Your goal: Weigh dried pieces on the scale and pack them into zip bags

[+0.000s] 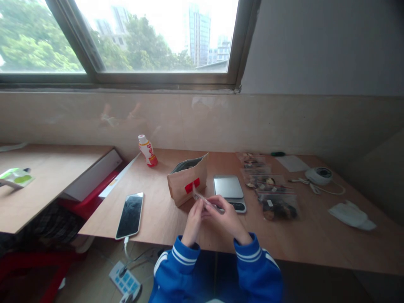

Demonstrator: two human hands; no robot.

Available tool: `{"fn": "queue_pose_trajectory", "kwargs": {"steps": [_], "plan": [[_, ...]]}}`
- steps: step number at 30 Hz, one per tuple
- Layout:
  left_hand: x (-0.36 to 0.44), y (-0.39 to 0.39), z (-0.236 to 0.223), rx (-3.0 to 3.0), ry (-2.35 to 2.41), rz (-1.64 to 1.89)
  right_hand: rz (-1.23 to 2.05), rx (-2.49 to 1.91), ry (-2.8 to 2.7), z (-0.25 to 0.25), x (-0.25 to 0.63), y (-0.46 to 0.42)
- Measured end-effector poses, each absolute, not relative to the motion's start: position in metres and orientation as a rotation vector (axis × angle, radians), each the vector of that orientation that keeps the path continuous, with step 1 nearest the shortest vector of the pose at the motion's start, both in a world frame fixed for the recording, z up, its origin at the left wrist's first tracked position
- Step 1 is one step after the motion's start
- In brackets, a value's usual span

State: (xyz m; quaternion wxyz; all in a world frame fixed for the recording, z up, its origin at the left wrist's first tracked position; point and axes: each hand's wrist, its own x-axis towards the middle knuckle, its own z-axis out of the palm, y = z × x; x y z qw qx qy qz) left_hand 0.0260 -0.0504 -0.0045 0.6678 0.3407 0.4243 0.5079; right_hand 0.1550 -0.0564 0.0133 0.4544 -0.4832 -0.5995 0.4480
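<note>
My left hand (194, 221) and my right hand (226, 215) meet above the front of the table, fingers closed in a pinch. Between them is a small clear plastic bag (198, 195), seen nearly edge-on; its contents cannot be made out. Just behind my left hand stands a brown paper bag (176, 189) with a red label, its top open. A kitchen scale (228, 187) with a silver plate lies behind my right hand, which covers part of its front. To the right, several clear zip bags (279, 205) of dark and tan dried pieces lie in a column.
At the left are a drink bottle (147, 151) and a phone (130, 215) on a charging cable. A white camera (318, 176) with its cord, a paper sheet (292, 163) and a crumpled white tissue (352, 215) lie at the right. A power strip (125, 281) rests on the floor.
</note>
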Motion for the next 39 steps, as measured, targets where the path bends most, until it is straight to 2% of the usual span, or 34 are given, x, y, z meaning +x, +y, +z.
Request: {"fn": "queue_pose_trajectory", "kwargs": {"steps": [5,18,25,32,39], "plan": [[0.024,-0.052,-0.015,1.076,1.069,1.143,0.948,-1.373,-1.613,0.018,0.157,-0.059],[0.024,-0.057,-0.001,1.331,1.099,1.171,0.711,-1.358,-1.653,0.023,0.163,-0.055],[0.026,-0.055,-0.005,1.292,1.196,1.183,0.916,-1.348,-1.504,0.017,0.16,-0.056],[0.031,-0.053,-0.008,0.861,0.934,1.19,1.054,-1.323,-1.215,0.011,0.161,-0.057],[0.027,-0.052,-0.01,1.002,1.113,1.222,1.194,-1.273,-1.277,0.008,0.161,-0.056]]}}
